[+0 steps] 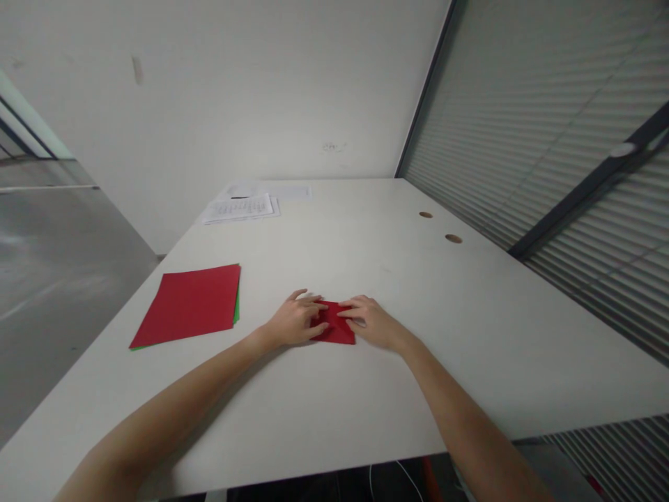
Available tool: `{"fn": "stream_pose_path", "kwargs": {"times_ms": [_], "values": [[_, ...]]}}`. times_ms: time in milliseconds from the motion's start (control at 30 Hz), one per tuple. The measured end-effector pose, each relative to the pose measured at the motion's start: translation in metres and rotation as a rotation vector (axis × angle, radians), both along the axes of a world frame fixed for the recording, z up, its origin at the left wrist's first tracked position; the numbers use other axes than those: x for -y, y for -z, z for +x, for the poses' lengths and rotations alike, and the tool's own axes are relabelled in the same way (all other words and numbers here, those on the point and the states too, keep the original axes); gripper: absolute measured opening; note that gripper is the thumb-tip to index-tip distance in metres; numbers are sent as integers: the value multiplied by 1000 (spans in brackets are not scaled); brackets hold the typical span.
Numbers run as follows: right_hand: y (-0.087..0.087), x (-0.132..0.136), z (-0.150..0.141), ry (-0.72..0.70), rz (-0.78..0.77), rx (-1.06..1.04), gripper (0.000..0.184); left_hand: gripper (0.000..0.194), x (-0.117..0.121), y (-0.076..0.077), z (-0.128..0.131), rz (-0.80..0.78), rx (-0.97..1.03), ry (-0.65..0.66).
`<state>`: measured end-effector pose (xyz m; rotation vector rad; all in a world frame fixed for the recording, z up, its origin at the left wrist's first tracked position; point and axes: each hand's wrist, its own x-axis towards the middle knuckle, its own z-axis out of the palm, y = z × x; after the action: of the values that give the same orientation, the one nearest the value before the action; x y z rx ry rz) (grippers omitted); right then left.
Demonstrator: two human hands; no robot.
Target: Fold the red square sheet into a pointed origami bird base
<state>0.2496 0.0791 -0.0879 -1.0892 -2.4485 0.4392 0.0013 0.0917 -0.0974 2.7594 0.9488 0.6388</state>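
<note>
A small folded piece of red paper (334, 333) lies flat on the white table in front of me, between my two hands. My left hand (293, 321) rests over its left side, fingers spread, with the thumb and fingertips touching the paper. From the right, my right hand (373, 324) lays its outstretched fingertips on the upper right part, the thumb apart from the fingers. Neither hand lifts the paper. Part of its left edge and upper right corner is hidden under the fingers.
On the left of the white table (334, 411) lies a stack of red sheets (191, 303), with green paper showing beneath. Printed white papers (243, 208) lie at the far left. Two round holes, a near one (454, 238) and a farther one, pierce the tabletop by the blinds (523, 139).
</note>
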Motion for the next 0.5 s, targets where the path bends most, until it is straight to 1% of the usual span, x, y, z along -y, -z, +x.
{"fn": "stream_pose_path", "kwargs": {"times_ms": [67, 100, 200, 233, 333, 367, 467, 500], "values": [[0, 1, -1, 5, -39, 4, 30, 13, -3, 3, 1, 54, -1, -32], [0, 2, -1, 10, -65, -4, 32, 14, -4, 5, 1, 76, -4, -25], [-4, 4, -2, 15, -168, -28, 41, 30, -5, 7, 1, 98, -15, 43], [-5, 5, -2, 13, -186, -30, 43, 31, -3, 7, 1, 96, -9, 55], [-5, 3, 0, -8, -149, -5, 46, 20, 1, 5, 2, 65, 30, 35], [-5, 2, 1, -19, -129, 6, 48, 22, 3, 4, 2, 52, 38, 29], [-2, -1, 3, -42, -110, 27, 50, 45, 4, 4, 2, 34, 36, 17], [-1, -2, 3, -47, -112, 26, 47, 47, 4, 5, 2, 37, 34, 19]]}}
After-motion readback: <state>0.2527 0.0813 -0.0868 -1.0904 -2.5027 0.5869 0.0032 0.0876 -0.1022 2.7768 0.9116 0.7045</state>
